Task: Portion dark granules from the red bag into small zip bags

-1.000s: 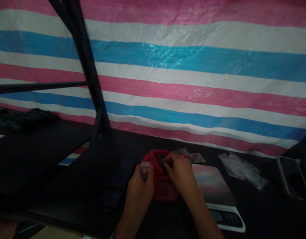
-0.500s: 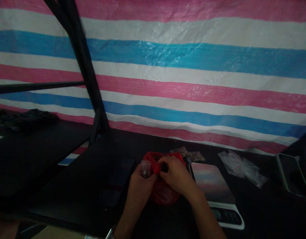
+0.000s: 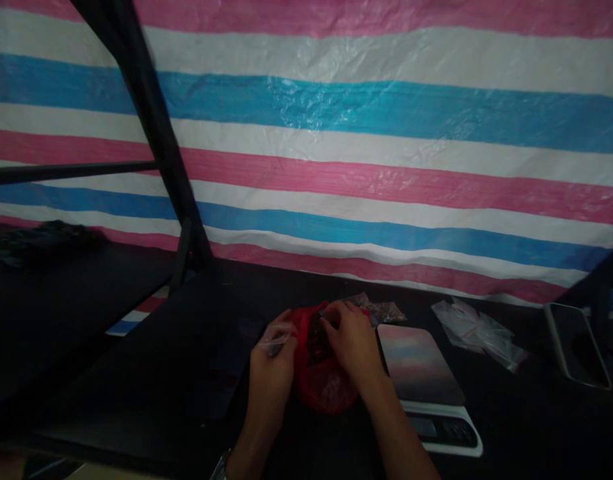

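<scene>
A red plastic bag (image 3: 324, 387) with dark pieces inside sits on the black table (image 3: 136, 373). My left hand (image 3: 270, 363) pinches a small clear plastic pouch (image 3: 276, 333) just left of the bag's mouth. My right hand (image 3: 354, 343) is closed at the top of the red bag, fingertips inside its opening on the dark contents. Whether the fingers hold a piece is hidden.
A small digital scale (image 3: 426, 383) stands right of the bag. Filled small pouches (image 3: 384, 310) lie behind it and several empty clear pouches (image 3: 479, 333) further right. A phone (image 3: 576, 343) lies at the far right. A black frame post (image 3: 151, 140) rises at left before the striped tarp (image 3: 386, 133).
My left hand has tipped the clear pouch from upright to nearly flat and shifted slightly left. My right hand stays at the bag's mouth. The view has drifted a little.
</scene>
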Demonstrator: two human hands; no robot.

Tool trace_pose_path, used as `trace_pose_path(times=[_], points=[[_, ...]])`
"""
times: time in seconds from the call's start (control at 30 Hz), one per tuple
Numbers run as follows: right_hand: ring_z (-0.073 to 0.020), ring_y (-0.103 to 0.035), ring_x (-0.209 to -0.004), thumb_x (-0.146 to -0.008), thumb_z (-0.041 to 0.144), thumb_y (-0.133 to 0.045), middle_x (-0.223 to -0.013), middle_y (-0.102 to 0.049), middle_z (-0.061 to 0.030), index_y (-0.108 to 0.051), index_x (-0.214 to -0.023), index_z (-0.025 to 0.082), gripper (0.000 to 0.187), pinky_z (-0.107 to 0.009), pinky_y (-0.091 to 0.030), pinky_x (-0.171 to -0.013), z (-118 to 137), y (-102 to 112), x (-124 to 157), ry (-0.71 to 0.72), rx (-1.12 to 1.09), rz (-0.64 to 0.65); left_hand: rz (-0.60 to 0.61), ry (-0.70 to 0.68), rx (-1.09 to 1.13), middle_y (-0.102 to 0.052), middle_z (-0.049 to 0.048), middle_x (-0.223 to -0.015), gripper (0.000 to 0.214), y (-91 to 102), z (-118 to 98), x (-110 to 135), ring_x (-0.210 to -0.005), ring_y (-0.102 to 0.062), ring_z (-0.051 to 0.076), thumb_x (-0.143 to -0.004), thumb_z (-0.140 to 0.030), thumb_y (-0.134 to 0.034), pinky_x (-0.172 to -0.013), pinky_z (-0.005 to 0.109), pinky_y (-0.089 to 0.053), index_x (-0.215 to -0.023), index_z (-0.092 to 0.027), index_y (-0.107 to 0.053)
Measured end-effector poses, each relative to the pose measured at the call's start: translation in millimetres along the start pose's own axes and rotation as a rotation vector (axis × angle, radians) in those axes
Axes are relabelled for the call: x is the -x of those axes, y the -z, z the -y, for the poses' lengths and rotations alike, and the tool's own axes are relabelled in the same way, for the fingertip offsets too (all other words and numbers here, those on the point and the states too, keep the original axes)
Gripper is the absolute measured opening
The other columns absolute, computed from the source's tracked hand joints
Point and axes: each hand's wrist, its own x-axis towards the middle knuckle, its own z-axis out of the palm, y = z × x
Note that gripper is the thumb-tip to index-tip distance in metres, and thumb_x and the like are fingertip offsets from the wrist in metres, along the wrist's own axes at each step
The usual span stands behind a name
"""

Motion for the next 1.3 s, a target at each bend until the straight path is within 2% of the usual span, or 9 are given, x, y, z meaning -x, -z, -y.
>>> trace_pose_path(times=[0.1,0.17,0.3,0.57,0.83,0.97,1.07,1.2,1.3], points=[[-0.0235,-0.072,-0.103,-0.094,0.018,-0.072,-0.106,-0.079,-0.0048,-0.076,-0.102,0.023,0.010,-0.031,-0.048,-0.087,-4,-1,0,0.024,-0.107,0.052,0.001,0.218,0.279,-0.077,0.0061,-0.092,0.024,-1.4,-6,0,-0.102,-0.073,0.032,-0.053,-0.027,-0.080,-0.086,0.039,-0.059,-0.075,-0.019,-0.076],[-0.0241,-0.071,-0.104,-0.092,0.017,-0.073,-0.104,-0.080,-0.0035,-0.077,-0.102,0.024,0.012,-0.032,-0.048,-0.088,-6,1,0,0.054,-0.096,0.075,0.020,0.273,0.379,-0.073,0.0020,-0.079,0.024,-1.5,-12,0,-0.090,-0.073,0.027,-0.051,-0.023,-0.081,-0.075,0.033,-0.060,-0.074,-0.019,-0.074],[-0.0289,-0.067,-0.113,-0.093,0.014,-0.071,-0.112,-0.078,-0.0075,-0.076,-0.104,0.022,0.015,-0.038,-0.046,-0.097,-6,4,1,0.078,0.067,0.022,-0.004,0.295,0.454,-0.071,0.0000,-0.075,0.016,-1.3,-22,1,-0.076,-0.069,0.018,-0.053,-0.016,-0.076,-0.064,0.025,-0.057,-0.068,-0.018,-0.071],[-0.0273,-0.067,-0.113,-0.094,0.009,-0.065,-0.114,-0.076,-0.0064,-0.074,-0.103,0.023,0.019,-0.037,-0.047,-0.098,-6,9,5,0.120,0.013,-0.031,-0.068,0.352,0.593,-0.058,-0.0038,-0.066,0.017,-3.4,-35,5,-0.058,-0.056,0.009,-0.061,-0.006,-0.067,-0.058,0.018,-0.053,-0.067,-0.019,-0.058],[-0.0269,-0.072,-0.109,-0.096,0.010,-0.062,-0.125,-0.076,-0.0073,-0.073,-0.115,0.023,0.025,-0.038,-0.046,-0.092,-12,20,21,-0.030,0.160,-0.125,0.020,0.396,0.751,-0.050,-0.0045,-0.064,0.021,-2.7,-39,8,-0.054,-0.050,0.008,-0.059,-0.002,-0.063,-0.054,0.018,-0.050,-0.064,-0.020,-0.052],[-0.0272,-0.073,-0.108,-0.099,0.014,-0.062,-0.127,-0.077,-0.0066,-0.075,-0.117,0.024,0.025,-0.040,-0.044,-0.089,-11,38,32,-0.125,0.213,-0.187,0.001,0.320,0.667,-0.049,-0.0056,-0.062,0.020,-3.1,-37,6,-0.056,-0.049,0.008,-0.055,-0.007,-0.068,-0.053,0.018,-0.046,-0.060,-0.019,-0.053],[-0.0275,-0.073,-0.108,-0.097,0.017,-0.065,-0.128,-0.077,-0.0054,-0.076,-0.114,0.026,0.022,-0.041,-0.043,-0.089,-9,43,35,-0.100,0.180,-0.171,0.007,0.231,0.500,-0.053,-0.0050,-0.062,0.019,-2.5,-30,5,-0.058,-0.049,0.009,-0.052,-0.015,-0.073,-0.052,0.019,-0.044,-0.058,-0.019,-0.055],[-0.0283,-0.072,-0.110,-0.091,0.014,-0.069,-0.114,-0.080,-0.0055,-0.079,-0.103,0.026,0.020,-0.042,-0.042,-0.097,-8,31,33,-0.050,0.131,-0.034,0.009,0.219,0.366,-0.063,-0.0025,-0.065,0.017,-3.3,-20,6,-0.061,-0.054,0.012,-0.053,-0.019,-0.079,-0.053,0.021,-0.043,-0.063,-0.018,-0.065],[-0.0286,-0.072,-0.111,-0.089,0.014,-0.070,-0.109,-0.081,-0.0063,-0.078,-0.102,0.025,0.019,-0.042,-0.043,-0.101,-9,19,32,-0.044,0.098,-0.034,0.023,0.250,0.357,-0.064,-0.0028,-0.066,0.019,-6.2,-17,8,-0.061,-0.055,0.012,-0.053,-0.020,-0.080,-0.054,0.021,-0.044,-0.065,-0.018,-0.066]])
